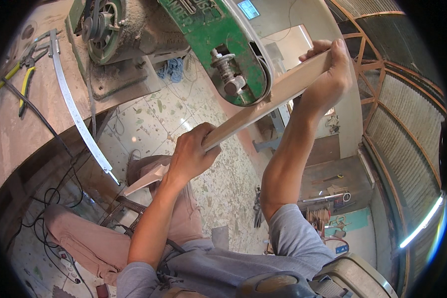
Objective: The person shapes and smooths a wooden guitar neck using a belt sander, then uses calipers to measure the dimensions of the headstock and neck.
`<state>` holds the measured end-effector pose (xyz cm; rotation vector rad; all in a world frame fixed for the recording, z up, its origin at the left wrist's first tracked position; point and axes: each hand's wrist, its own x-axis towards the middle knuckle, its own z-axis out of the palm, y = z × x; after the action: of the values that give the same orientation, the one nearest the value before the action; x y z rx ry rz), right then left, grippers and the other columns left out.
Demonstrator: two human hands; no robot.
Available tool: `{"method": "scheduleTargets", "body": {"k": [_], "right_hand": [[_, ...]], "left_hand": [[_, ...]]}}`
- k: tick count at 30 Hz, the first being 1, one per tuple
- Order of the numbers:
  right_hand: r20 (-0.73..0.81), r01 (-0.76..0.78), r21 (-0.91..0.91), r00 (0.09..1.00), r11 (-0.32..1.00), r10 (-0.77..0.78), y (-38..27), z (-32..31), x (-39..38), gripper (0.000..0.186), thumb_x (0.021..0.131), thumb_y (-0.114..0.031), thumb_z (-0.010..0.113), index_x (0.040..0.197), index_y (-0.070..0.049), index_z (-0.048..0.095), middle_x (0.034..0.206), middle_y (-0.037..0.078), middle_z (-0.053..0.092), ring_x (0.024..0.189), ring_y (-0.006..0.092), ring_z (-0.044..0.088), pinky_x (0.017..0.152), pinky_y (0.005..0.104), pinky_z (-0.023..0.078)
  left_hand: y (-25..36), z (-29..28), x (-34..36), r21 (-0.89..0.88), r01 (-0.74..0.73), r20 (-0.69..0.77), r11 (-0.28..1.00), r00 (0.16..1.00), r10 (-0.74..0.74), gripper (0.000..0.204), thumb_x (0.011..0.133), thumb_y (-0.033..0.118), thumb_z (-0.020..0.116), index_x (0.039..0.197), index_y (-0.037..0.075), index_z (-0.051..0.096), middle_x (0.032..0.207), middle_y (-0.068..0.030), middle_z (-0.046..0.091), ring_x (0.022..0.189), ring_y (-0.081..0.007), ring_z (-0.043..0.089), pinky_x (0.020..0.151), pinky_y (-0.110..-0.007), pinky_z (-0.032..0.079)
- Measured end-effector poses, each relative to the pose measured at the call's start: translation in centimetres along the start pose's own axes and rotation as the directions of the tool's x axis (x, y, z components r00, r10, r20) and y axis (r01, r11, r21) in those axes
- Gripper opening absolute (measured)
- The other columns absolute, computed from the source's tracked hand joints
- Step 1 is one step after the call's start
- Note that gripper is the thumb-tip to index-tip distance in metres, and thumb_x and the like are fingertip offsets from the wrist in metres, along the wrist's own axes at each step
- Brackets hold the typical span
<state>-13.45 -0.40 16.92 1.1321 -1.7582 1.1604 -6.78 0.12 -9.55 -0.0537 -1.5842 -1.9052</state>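
Observation:
A pale wooden strip [243, 117] slants up to the right between my two hands. My left hand [191, 153] is closed around its near end, and the fingers of my right hand [334, 72] wrap its far end. The strip's middle meets the rounded end of a green belt sander [218, 54], right at the belt. A bolt with a spring [225, 73] sits in an opening of the sander's housing. Beneath my left wrist, a second pale wooden piece [146, 180] lies by my knee.
On the left, a dusty wooden bench [39, 111] carries pliers with yellow handles [27, 79], a long metal caliper [74, 97] overhanging the edge, and a motor with a pulley [98, 30]. Black cables [49, 208] hang below. Tools lie on a low surface [340, 188] at right.

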Motion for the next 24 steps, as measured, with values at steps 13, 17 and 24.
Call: {"method": "scheduleTargets", "body": {"k": [13, 17, 24], "right_hand": [[0.241, 0.108, -0.179, 0.969, 0.978, -0.063, -0.2, -2.5, 2.1, 0.070, 0.111, -0.053, 0.036, 0.101, 0.006, 0.073, 0.082, 0.011, 0.064, 0.078, 0.0189, 0.062, 0.075, 0.0311, 0.050], [0.174, 0.217, -0.238, 0.969, 0.947, -0.178, 0.2, -2.2, 1.3, 0.069, 0.109, -0.058, 0.042, 0.094, 0.000, 0.076, 0.072, 0.002, 0.060, 0.067, 0.0095, 0.053, 0.064, 0.0271, 0.040], [0.121, 0.191, -0.312, 0.980, 0.931, -0.161, -0.7, -1.5, 1.2, 0.065, 0.109, -0.055, 0.047, 0.084, -0.002, 0.074, 0.062, 0.001, 0.059, 0.061, 0.0107, 0.054, 0.060, 0.0289, 0.040]], "left_hand": [[1.1, -0.4, 0.9, -0.049, -0.017, 0.007, 0.999, 1.000, 0.017, 0.020, 0.082, 0.011, 0.072, 0.098, 0.000, 0.068, 0.073, -0.0157, 0.065, 0.066, -0.0301, 0.066, 0.066, -0.039, 0.052], [0.4, -0.6, 0.9, -0.074, 0.001, 0.083, 0.997, 0.997, 0.006, 0.021, 0.081, 0.013, 0.073, 0.097, 0.000, 0.068, 0.070, -0.0146, 0.063, 0.063, -0.0266, 0.061, 0.066, -0.037, 0.050], [1.0, -1.1, 1.2, -0.123, 0.037, 0.156, 0.992, 0.988, -0.017, 0.026, 0.080, 0.016, 0.075, 0.097, -0.002, 0.069, 0.071, -0.0147, 0.065, 0.063, -0.0227, 0.062, 0.065, -0.037, 0.049]]}}
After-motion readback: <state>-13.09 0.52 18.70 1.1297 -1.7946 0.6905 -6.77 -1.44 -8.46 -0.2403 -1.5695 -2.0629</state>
